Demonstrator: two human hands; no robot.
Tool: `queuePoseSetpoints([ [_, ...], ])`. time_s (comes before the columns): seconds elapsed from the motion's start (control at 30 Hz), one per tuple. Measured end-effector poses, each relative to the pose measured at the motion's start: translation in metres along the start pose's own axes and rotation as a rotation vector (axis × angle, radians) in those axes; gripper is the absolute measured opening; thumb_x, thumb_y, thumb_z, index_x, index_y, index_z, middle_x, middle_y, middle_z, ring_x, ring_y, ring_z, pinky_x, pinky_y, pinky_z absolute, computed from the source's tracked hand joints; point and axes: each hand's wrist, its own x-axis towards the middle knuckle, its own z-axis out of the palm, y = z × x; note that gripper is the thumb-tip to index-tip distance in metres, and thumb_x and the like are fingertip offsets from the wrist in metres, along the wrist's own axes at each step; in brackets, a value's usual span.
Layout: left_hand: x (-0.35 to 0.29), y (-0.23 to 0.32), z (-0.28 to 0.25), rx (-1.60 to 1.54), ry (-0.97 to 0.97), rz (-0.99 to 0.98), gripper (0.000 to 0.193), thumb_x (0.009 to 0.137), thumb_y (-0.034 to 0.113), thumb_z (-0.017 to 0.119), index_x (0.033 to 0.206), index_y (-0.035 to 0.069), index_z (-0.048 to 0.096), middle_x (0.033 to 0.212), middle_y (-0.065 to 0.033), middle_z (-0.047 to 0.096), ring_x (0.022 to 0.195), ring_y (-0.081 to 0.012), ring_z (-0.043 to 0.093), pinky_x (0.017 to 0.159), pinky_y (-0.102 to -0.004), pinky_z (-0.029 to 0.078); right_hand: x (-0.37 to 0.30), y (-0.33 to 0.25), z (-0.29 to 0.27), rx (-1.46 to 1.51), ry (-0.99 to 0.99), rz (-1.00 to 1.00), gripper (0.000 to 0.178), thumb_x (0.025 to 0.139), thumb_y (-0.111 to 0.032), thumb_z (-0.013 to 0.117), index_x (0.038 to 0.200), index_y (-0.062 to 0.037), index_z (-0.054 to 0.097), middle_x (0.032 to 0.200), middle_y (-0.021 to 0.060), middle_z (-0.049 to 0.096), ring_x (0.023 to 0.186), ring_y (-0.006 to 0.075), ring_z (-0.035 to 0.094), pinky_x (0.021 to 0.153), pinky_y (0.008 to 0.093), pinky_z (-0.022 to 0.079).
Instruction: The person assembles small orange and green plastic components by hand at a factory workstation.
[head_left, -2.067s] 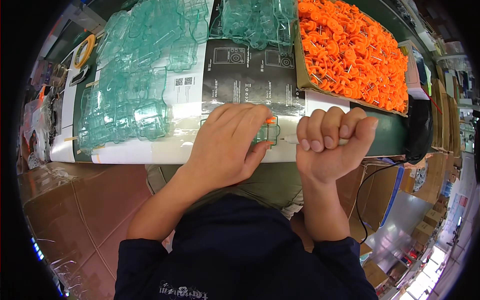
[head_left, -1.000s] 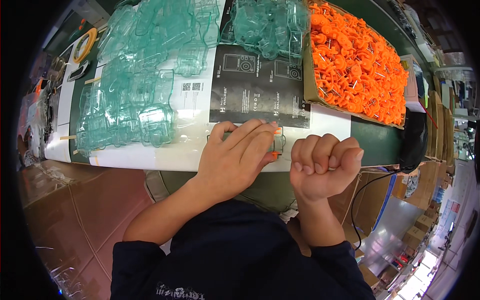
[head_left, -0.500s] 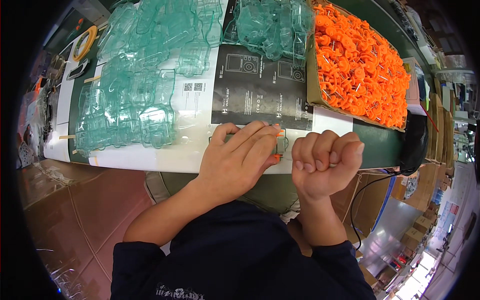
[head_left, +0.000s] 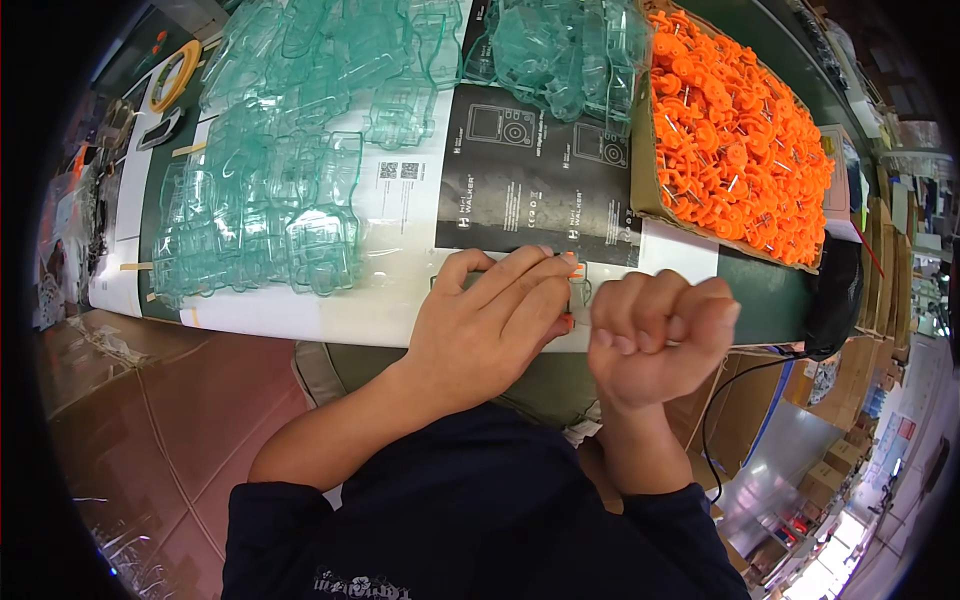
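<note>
My left hand is closed over a clear green plastic shell, pressing it against the table near the front edge. Most of that shell is hidden under the palm and fingers. Two orange wheels show at its right end, one by my fingertips and one by my thumb. Just to the right, my right hand is raised in a fist, fingers curled toward the palm. Nothing shows in it, and a small gap separates it from the shell.
Piles of clear green plastic shells cover the table's left and back. A cardboard box at the right brims with orange wheels on metal pins. A yellow tape roll lies far left; a black pouch hangs at the right edge.
The view has shifted slightly, so table things sit a little differently in the picture. My left hand stays on the shell; my right fist remains closed beside it.
</note>
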Motion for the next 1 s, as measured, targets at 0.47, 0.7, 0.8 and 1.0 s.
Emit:
queuePoseSetpoints([
  [0.47, 0.001, 0.001, -0.001, 0.007, -0.007, -0.007, 0.024, 0.082, 0.017, 0.075, 0.098, 0.008, 0.059, 0.124, -0.0017, 0.069, 0.114, -0.0183, 0.065, 0.087, -0.033, 0.042, 0.004, -0.003, -0.003, -0.016, -0.025, 0.04, 0.043, 0.107, -0.041, 0.041, 0.072, -0.0172, 0.036, 0.051, -0.0036, 0.033, 0.04, 0.0088, 0.03, 0.038, 0.0253, 0.027],
  [0.7, -0.002, -0.001, 0.002, 0.039, 0.004, 0.016, 0.022, 0.085, 0.018, 0.069, 0.104, 0.009, 0.061, 0.122, -0.0002, 0.066, 0.114, -0.0141, 0.061, 0.086, -0.0316, 0.039, 0.002, -0.004, -0.003, -0.095, -0.206, 0.013, 0.04, 0.106, -0.034, 0.042, 0.072, -0.0162, 0.035, 0.051, -0.0021, 0.034, 0.041, 0.0094, 0.03, 0.039, 0.0258, 0.027],
  [0.8, -0.001, 0.0, 0.001, 0.032, -0.004, 0.009, 0.023, 0.085, 0.018, 0.069, 0.105, 0.009, 0.061, 0.121, -0.0001, 0.067, 0.114, -0.0142, 0.061, 0.086, -0.0314, 0.04, 0.003, -0.004, 0.002, -0.16, -0.155, 0.067, 0.036, 0.104, -0.028, 0.042, 0.072, -0.0154, 0.034, 0.052, -0.0011, 0.035, 0.042, 0.0098, 0.03, 0.04, 0.0261, 0.027],
  [1.0, -0.002, -0.001, 0.002, 0.035, 0.006, 0.011, 0.024, 0.085, 0.017, 0.069, 0.106, 0.009, 0.061, 0.121, -0.0004, 0.067, 0.114, -0.0144, 0.061, 0.086, -0.0315, 0.04, -0.012, 0.005, -0.003, -0.214, -0.169, -0.133, 0.03, 0.101, -0.022, 0.043, 0.072, -0.0145, 0.035, 0.052, -0.0005, 0.036, 0.043, 0.0101, 0.03, 0.041, 0.0262, 0.027],
])
